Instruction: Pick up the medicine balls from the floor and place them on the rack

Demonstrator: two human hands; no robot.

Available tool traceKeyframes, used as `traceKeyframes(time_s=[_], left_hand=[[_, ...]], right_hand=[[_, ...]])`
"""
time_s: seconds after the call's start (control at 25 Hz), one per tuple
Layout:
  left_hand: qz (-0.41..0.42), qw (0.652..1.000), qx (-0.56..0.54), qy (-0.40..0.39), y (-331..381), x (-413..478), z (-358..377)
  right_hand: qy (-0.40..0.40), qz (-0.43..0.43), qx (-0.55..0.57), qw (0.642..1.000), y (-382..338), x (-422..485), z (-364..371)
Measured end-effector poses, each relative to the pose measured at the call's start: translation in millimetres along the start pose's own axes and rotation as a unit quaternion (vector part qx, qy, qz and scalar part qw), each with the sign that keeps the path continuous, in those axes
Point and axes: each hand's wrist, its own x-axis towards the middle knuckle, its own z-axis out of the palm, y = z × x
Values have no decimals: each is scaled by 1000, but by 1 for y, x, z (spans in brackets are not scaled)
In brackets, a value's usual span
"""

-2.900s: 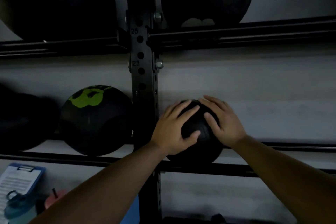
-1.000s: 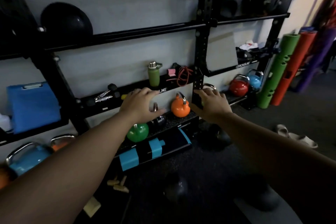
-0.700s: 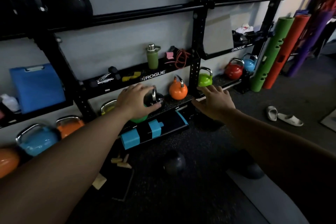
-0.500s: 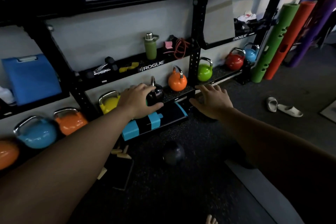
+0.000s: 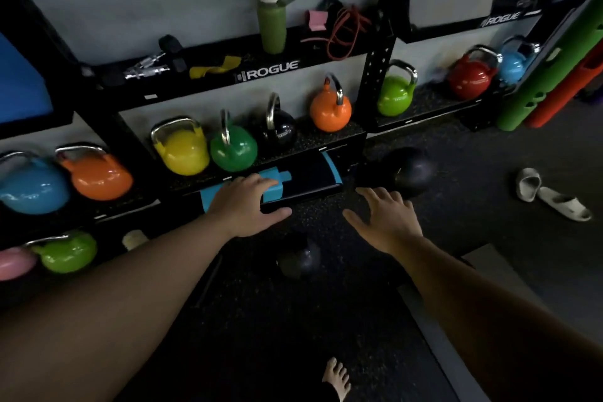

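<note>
Both hands have dropped from the rack point(image 5: 270, 70) shelf toward the floor since half a second ago. Head view: left hand point(image 5: 248, 206) and right hand point(image 5: 383, 222) hover with fingers spread, holding nothing. One small ball point(image 5: 298, 259) lies on the floor between and below them; a larger ball point(image 5: 409, 171) rests just beyond the right hand, near the rack's foot.
</note>
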Motion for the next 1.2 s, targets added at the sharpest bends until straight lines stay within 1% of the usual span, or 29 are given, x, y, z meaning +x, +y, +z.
traceKeyframes(time_s=[0.12,0.2,0.32,0.4,0.52,0.6,0.8,0.92,1.0,1.04,1.08,1.12,1.2], left_hand=[[-21,999,-3,-27,-11,34,30],[-29,998,-5,-56,-23,62,63],[-25,994,-13,-106,-43,109,123],[-20,992,-12,-124,-59,141,163],[-22,988,-16,-154,-95,196,253],[-40,983,-30,-175,-120,221,322],[-127,966,-91,-207,-185,254,489],[-148,955,-123,-225,-217,268,574],[-185,946,-163,-210,-226,281,612],[-215,935,-195,-201,-228,285,626],[-249,915,-243,-202,-228,290,641],[-284,885,-304,-210,-226,293,654],[-341,807,-429,-220,-215,291,674]], right_hand=[[-36,-20,1,999,7,41,33],[-72,-32,9,997,7,71,68],[-115,-37,18,993,9,114,135],[-130,-39,19,991,9,138,182],[-150,-30,19,988,11,177,280],[-174,-16,31,984,12,195,355],[-215,33,70,974,14,216,536],[-219,54,99,969,12,233,617],[-211,69,135,966,17,245,651],[-205,84,164,961,20,251,662],[-198,108,206,952,25,257,675],[-191,142,259,936,29,261,685],[-177,200,355,896,34,264,697]])
